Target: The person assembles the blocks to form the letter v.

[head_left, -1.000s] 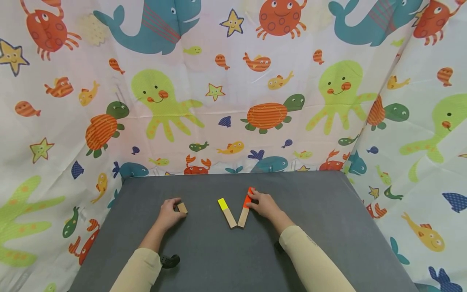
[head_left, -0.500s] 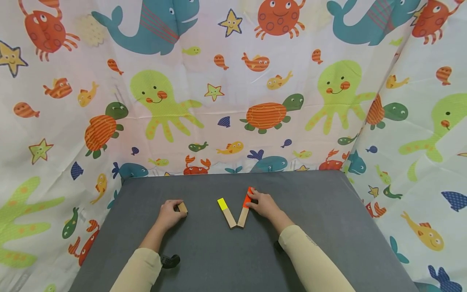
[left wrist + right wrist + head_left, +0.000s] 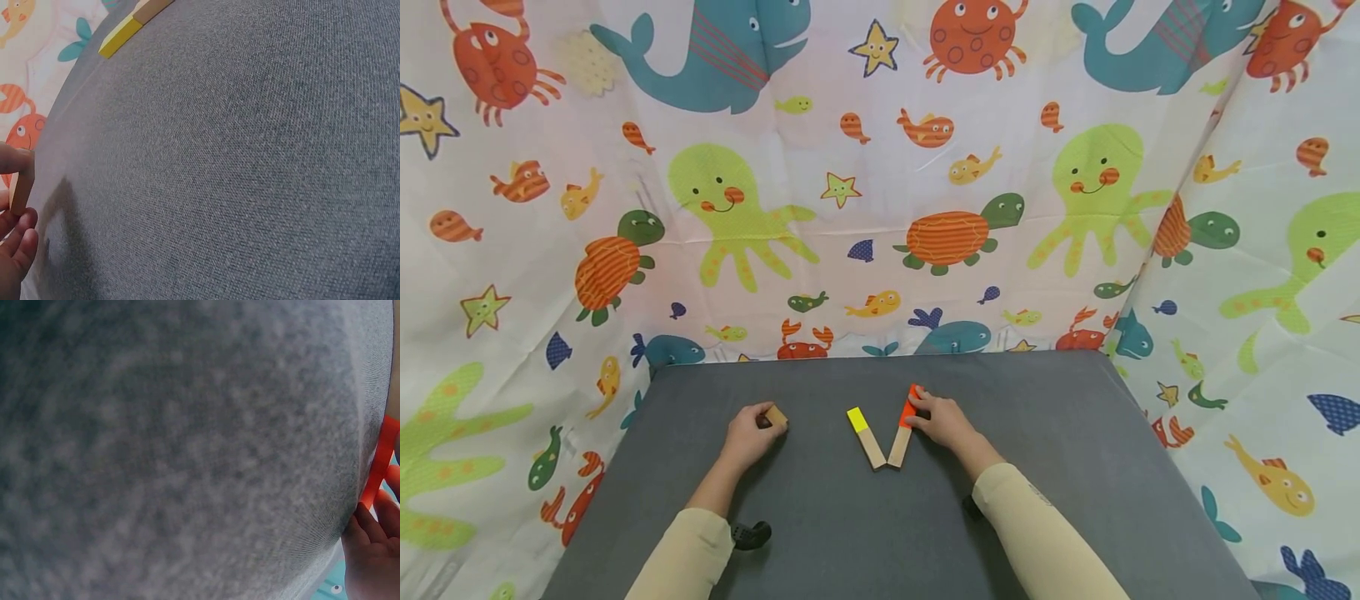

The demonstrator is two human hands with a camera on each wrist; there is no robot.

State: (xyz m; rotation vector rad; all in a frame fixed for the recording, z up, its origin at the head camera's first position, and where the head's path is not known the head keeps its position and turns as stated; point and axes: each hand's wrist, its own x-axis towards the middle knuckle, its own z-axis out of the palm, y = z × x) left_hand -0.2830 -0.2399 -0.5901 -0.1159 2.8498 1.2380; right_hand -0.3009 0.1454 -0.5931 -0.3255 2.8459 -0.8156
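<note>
My left hand [image 3: 750, 435] pinches a plain wooden block [image 3: 777, 415] between thumb and fingers, on the left part of the table. In the left wrist view that block [image 3: 22, 189] is tilted, its ends partly covered by fingertips. Towards the middle, a yellow block [image 3: 857, 419] meets a wooden block [image 3: 872, 448] end to end. To their right, an orange piece [image 3: 908, 408] continues another wooden block [image 3: 898, 447]; the two rows nearly touch at their near ends, forming a V. My right hand [image 3: 949, 423] holds the orange piece from its right side, with fingers hiding part of it.
A grey cloth covers the table [image 3: 850, 533]. Behind it and along the sides hangs a white curtain [image 3: 880, 225] printed with sea animals. Near the left wrist is a black curved device [image 3: 750, 536].
The left hand has shifted slightly away from me and turned the wooden block, so more of its face shows. The right hand and the V of blocks stay still.
</note>
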